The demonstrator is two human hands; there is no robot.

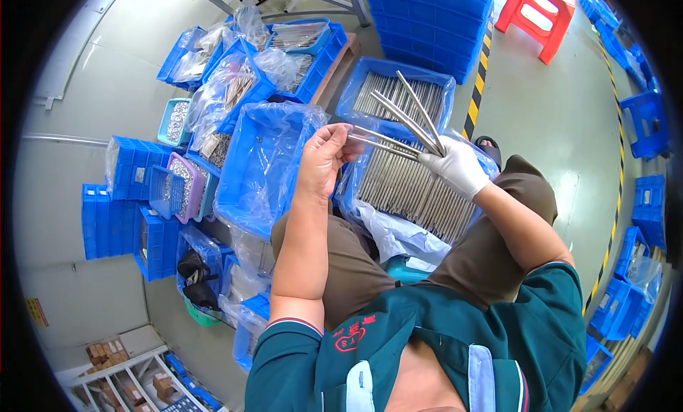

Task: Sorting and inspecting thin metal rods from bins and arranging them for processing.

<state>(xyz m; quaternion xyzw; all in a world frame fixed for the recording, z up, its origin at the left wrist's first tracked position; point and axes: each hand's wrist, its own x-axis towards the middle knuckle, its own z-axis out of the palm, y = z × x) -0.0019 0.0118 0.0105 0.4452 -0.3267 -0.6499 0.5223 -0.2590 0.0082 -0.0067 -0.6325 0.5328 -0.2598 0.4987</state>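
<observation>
My right hand [459,167], in a white glove, is closed round several slim metal rods [410,118] that fan out up and to the left. The bare left hand [326,156] pinches the left ends of the lower rods in that bunch. Both hands hover over a blue crate lined with clear plastic, where many similar rods [413,191] lie side by side in a row. A white cloth or sheet [388,231] hangs over its near edge. Just behind, a second blue crate [447,99] holds more rods.
A plastic-lined blue crate [238,163] stands left of my hands. Further left are stacked crates [139,167] and baskets of small metal parts [186,184]. Tall blue crates [427,28] rise at the back, with a red stool [537,17] to their right.
</observation>
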